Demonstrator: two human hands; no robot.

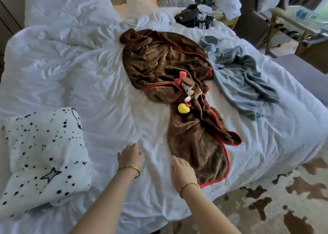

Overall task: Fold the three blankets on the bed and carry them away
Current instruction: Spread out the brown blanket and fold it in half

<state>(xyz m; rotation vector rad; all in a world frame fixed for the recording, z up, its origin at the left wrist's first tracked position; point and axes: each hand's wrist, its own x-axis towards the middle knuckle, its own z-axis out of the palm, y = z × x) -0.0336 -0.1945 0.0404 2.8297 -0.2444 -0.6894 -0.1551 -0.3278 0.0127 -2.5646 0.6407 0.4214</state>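
Hands [131, 156] [182, 171] relaxed, empty, on white sheet [99, 95]; plush toy [185, 92] atop brown blanket [177, 70].

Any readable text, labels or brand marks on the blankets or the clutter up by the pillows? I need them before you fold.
None can be read.
Brown blanket: no lettering, only a plush figure.
Spotted blanket: dots and a star, no words.
Black devices near the pillows: light patches like labels, too blurred to read.
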